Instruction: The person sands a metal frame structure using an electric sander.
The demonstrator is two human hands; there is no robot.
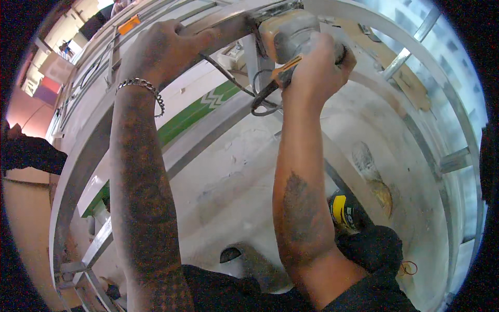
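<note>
My right hand [321, 70] is wrapped round a dusty orange and grey power tool, which looks like a palm sander [291, 35]. It sits against the top bar of a curved metal frame at the far side. A dark power cord [265, 99] loops down from the tool beneath my right wrist. My left hand [161, 49] grips the metal frame bar [228, 31] left of the tool, with the thumb laid along it. The fingertips of that hand are hidden behind the bar. A chain bracelet [140, 83] circles my left wrist.
The curved metal frame [78, 161] surrounds my arms, with crossbars [455, 160] at the right. Below lie a white and green panel [197, 112] and a dusty floor [223, 192]. A black container with a yellow label [343, 210] stands by my right elbow. An orange object [129, 24] lies far left.
</note>
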